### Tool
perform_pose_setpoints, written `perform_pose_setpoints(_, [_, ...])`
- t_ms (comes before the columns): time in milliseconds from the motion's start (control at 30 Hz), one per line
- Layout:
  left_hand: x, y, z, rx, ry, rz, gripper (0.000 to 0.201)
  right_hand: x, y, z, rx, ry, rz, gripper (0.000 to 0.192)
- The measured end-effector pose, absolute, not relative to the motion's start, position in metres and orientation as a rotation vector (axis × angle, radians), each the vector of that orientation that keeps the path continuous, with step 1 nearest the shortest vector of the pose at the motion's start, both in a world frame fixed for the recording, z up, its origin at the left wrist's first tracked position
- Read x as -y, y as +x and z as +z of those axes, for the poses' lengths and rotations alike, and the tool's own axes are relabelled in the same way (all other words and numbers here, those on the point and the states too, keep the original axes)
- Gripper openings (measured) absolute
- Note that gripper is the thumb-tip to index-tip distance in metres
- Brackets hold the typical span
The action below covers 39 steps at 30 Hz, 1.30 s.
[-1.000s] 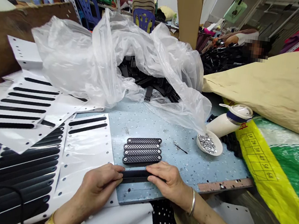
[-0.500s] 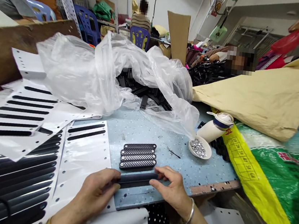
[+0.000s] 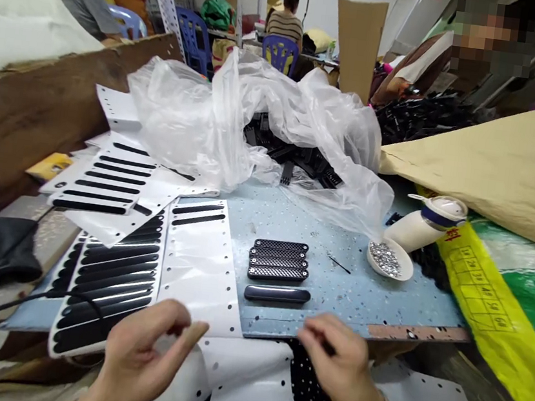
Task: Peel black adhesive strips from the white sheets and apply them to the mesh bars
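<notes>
While both hands, left hand & right hand, hover empty w/ loose fingers, smooth black strip lies flat near table front edge.

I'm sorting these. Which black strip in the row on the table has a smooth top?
The nearest strip, lying closest to the hands; the four behind it are textured.

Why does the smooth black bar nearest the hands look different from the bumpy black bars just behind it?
The smooth black plastic bar has a plain, slightly shiny top, while the four bumpy black plastic bars show a dotted grid pattern. The smooth bar lies alone, apart from the others; the bumpy bars sit packed side by side. Both kinds are long, black, round-ended, and lie flat and crosswise on the speckled blue table.
</notes>
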<state>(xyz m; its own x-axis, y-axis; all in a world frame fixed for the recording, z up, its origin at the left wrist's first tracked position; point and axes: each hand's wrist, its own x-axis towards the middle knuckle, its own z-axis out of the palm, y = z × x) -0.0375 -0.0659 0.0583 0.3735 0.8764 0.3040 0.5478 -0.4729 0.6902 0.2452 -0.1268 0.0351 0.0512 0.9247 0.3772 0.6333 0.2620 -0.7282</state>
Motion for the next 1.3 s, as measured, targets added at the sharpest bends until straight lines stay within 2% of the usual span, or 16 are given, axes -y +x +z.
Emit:
perform_pose_setpoints(33, [0.079, -0.042, 0.056, -1.237, 2.138, 0.857, 0.02, 0.133, 0.234, 0.036, 1.756, -1.375, 0.409, 0.009])
perform_pose_setpoints(167, [0.119, -0.035, 0.027, -1.207, 1.917, 0.714, 0.015, 0.148, 0.177, 0.01, 2.084, -1.162, 0.293, 0.024])
perform_pose_setpoints(233, [0.129, -0.026, 0.014, -1.196, 1.578, 0.708, 0.024, 0.156, 0.152, -0.013, 2.146, -1.0, 0.128, 0.039])
perform_pose_setpoints(300, [0.133, -0.022, 0.008, -1.137, 1.149, 0.705, 0.031, 0.167, 0.136, -0.03, 2.217, -0.921, 0.042, 0.042])
perform_pose_setpoints(400, [0.135, -0.029, 0.014, -1.016, 0.643, 0.722, 0.033, 0.177, 0.137, -0.03, 2.184, -0.821, 0.229, 0.04])
perform_pose_setpoints(500, [0.131, -0.041, 0.028, -1.023, 0.386, 0.822, 0.03, 0.171, 0.169, -0.002, 2.057, -0.795, 0.459, 0.036])
perform_pose_setpoints(567, [0.124, -0.047, 0.036, -1.095, 0.291, 0.904, 0.032, 0.164, 0.199, 0.018, 1.849, -1.106, 0.632, 0.02])
perform_pose_setpoints(600, [0.12, -0.049, 0.039, -1.135, 0.265, 0.941, 0.034, 0.161, 0.214, 0.025, 1.73, -1.274, 0.656, 0.015])
perform_pose_setpoints(733, [0.102, -0.052, 0.044, -1.196, 0.278, 1.033, 0.044, 0.161, 0.239, 0.031, 1.614, -1.389, 0.761, 0.028])
perform_pose_setpoints(900, [0.102, -0.049, 0.043, -1.118, 0.37, 0.992, 0.035, 0.158, 0.202, 0.018, 1.542, -1.379, 0.934, 0.051])
perform_pose_setpoints(967, [0.113, -0.049, 0.041, -1.09, 0.437, 0.927, 0.031, 0.154, 0.186, 0.018, 1.482, -1.387, 1.063, 0.044])
perform_pose_setpoints(1067, [0.13, -0.052, 0.04, -1.096, 0.577, 0.864, 0.038, 0.154, 0.178, 0.022, 1.538, -1.278, 1.332, 0.013])
perform_pose_setpoints(1200, [0.129, -0.05, 0.048, -0.933, 0.663, 0.868, 0.055, 0.162, 0.189, 0.019, 1.695, -1.233, 1.304, 0.026])
perform_pose_setpoints(1300, [0.115, -0.041, 0.053, -0.823, 0.698, 0.845, 0.043, 0.17, 0.207, 0.017, 1.687, -1.336, 1.303, 0.025])
